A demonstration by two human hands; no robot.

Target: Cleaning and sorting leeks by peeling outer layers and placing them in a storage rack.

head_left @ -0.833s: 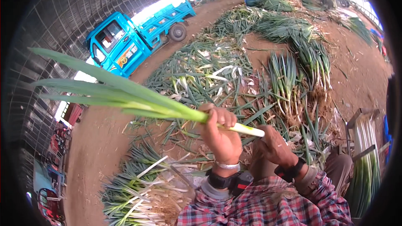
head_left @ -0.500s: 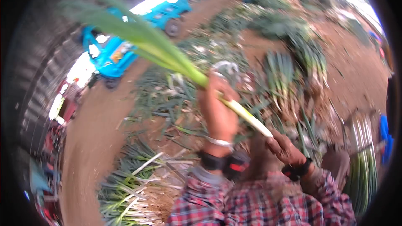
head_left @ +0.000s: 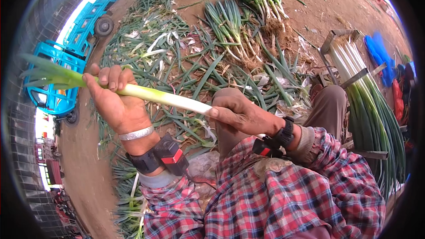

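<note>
A long green onion [head_left: 166, 98] lies across in front of me, its white root end to the right and its green leaves off to the left. Wrapped round the stalk near where the leaves begin is my left hand [head_left: 116, 99], closed, palm toward me. My right hand [head_left: 241, 113] pinches the white end between thumb and fingers. The stalk looks smooth and pale, with green toward the leaves. Both wrists carry black straps with small boxes, and my left wrist also has a silver bangle.
Trimmed leaves and peelings [head_left: 177, 77] litter the ground ahead. Bundles of green onions with roots [head_left: 226, 28] lie beyond. At right, a metal rack [head_left: 354, 79] holds cleaned green onions [head_left: 367, 102] beside a blue bag [head_left: 380, 57]. More stalks [head_left: 128, 203] lie at lower left; a blue truck [head_left: 66, 73] stands far left.
My view has turned to the right. Both hands, still on the green onion, have brought it from a steep slant to nearly level, lower in front of me.
</note>
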